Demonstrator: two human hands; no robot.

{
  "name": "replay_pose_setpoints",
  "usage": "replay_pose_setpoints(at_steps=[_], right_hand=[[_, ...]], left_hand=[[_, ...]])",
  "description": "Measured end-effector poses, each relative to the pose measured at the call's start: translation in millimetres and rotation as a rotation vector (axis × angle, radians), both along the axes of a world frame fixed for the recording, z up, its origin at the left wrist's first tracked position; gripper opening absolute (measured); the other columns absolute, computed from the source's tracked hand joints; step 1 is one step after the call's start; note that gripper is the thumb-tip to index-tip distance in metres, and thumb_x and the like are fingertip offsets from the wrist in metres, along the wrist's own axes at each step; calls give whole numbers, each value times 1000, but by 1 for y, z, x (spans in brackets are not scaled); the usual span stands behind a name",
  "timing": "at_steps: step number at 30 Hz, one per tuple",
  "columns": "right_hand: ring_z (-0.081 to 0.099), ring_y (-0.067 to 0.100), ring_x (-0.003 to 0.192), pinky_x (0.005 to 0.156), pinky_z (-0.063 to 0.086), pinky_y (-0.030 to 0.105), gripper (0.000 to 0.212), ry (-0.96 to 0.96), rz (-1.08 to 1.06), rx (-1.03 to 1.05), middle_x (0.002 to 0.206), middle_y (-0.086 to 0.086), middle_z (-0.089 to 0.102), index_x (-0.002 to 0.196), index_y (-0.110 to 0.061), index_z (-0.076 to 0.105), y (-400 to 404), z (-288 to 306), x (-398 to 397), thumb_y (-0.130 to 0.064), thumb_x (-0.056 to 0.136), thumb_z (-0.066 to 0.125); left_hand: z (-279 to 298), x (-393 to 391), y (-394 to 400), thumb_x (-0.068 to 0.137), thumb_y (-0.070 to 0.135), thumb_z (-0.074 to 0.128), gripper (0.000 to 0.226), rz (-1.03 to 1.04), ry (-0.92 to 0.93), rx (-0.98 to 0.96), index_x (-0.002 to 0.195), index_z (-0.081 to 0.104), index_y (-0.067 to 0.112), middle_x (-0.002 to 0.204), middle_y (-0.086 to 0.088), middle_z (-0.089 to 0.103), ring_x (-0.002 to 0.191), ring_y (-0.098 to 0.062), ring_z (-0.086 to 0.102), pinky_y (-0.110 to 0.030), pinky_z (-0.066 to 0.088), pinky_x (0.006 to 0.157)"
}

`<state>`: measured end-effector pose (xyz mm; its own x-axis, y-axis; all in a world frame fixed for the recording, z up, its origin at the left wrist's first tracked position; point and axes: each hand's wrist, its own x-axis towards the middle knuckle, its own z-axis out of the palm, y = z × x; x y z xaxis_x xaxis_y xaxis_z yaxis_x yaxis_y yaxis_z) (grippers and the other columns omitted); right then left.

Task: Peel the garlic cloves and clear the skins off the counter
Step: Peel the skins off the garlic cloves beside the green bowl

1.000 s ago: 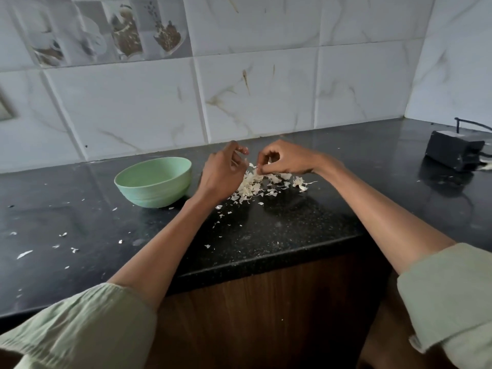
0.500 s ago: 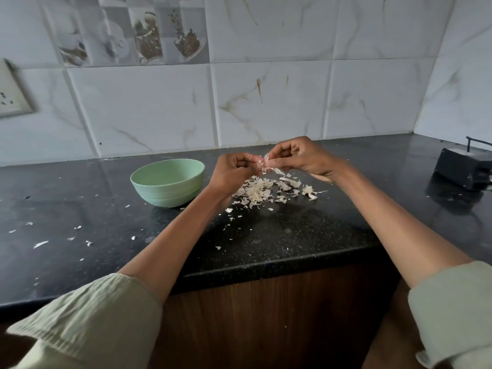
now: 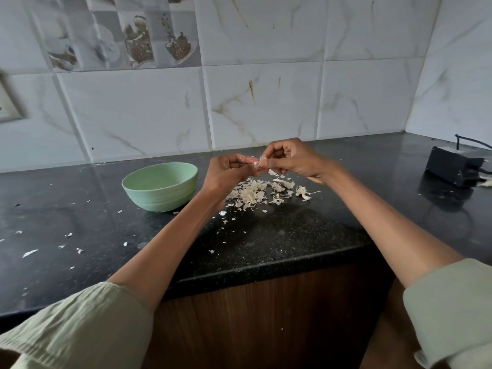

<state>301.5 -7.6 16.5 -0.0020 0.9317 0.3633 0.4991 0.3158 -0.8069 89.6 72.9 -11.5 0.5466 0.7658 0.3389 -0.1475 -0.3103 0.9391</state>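
Note:
My left hand (image 3: 226, 174) and my right hand (image 3: 292, 158) meet above the black counter (image 3: 266, 241), both pinching one small garlic clove (image 3: 259, 164) between their fingertips. A strip of pale skin hangs from the clove under my right hand. Directly below the hands lies a pile of garlic skins (image 3: 255, 194). A light green bowl (image 3: 159, 185) stands on the counter just left of my left hand; its inside is hidden from this angle.
Small skin flakes (image 3: 29, 253) are scattered over the left part of the counter and near its front edge. A black box with a cable (image 3: 452, 166) sits at the far right. Tiled walls close off the back and right side.
Both hands rose from the skin pile and came together, fingertips now pinching the clove in the air. The camera view tilted up slightly.

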Motion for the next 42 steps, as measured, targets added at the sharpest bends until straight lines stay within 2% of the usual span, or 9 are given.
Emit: replay_pose_setpoints(at_steps=[6,9,12,17,22,25,28,31,42], right_hand=[[69,21,98,76,57,24,15,151,-17,49,114,16,77,94,-8,68,-1,6,7,-8,87,82],[73,24,96,78,60,25,23,176,-76,59,105,19,79,94,-2,65,-4,8,13,-7,84,85],[71,16,77,66,57,20,33,9,-229,42,88,12,80,98,5,70,-5,2,19,-19,83,88],[47,1,52,52,35,14,19,-327,-389,-17,67,-5,73,83,-17,82,-2,-7,26,-35,83,87],[73,15,80,77,58,34,9,-427,-422,-102,83,-8,79,91,-19,84,-2,-6,30,-15,84,87],[71,7,79,72,54,24,14,-472,-426,-118,87,-8,79,93,-20,84,-1,-7,31,-9,86,84],[70,6,78,70,51,20,14,-473,-452,-80,87,-5,79,94,-18,84,0,-9,31,-9,83,87],[71,7,76,67,50,18,15,-507,-508,-32,82,-3,78,88,-13,82,0,-11,29,-8,78,91],[67,0,82,89,60,32,7,-762,-452,-6,87,-4,78,89,-13,83,-4,-12,13,-6,86,84]], left_hand=[[-3,2,-1,83,8,88,18,44,124,156,98,79,3,91,-9,82,80,-13,77,-17,57,71],[-5,5,2,87,13,86,17,67,172,220,101,80,6,91,-5,82,85,-17,79,-23,61,80],[-6,6,6,98,17,76,13,107,219,283,107,80,9,90,1,82,84,-9,78,-21,58,76],[-8,5,0,98,1,59,26,156,333,449,105,81,13,88,4,81,84,-4,75,-19,59,78],[-9,6,0,99,13,66,17,192,334,563,96,82,18,86,10,80,80,-5,73,-25,59,76],[-10,7,1,99,15,66,17,203,365,612,95,82,17,92,9,80,80,1,70,-23,55,75],[-11,8,2,97,14,67,16,210,404,658,92,82,18,95,6,81,88,-6,73,-27,58,85],[-11,8,2,96,18,69,14,209,416,678,96,83,16,91,5,80,84,-8,73,-28,59,84],[-12,7,0,95,22,69,14,203,422,709,94,81,14,85,5,77,80,-9,71,-36,62,82]])
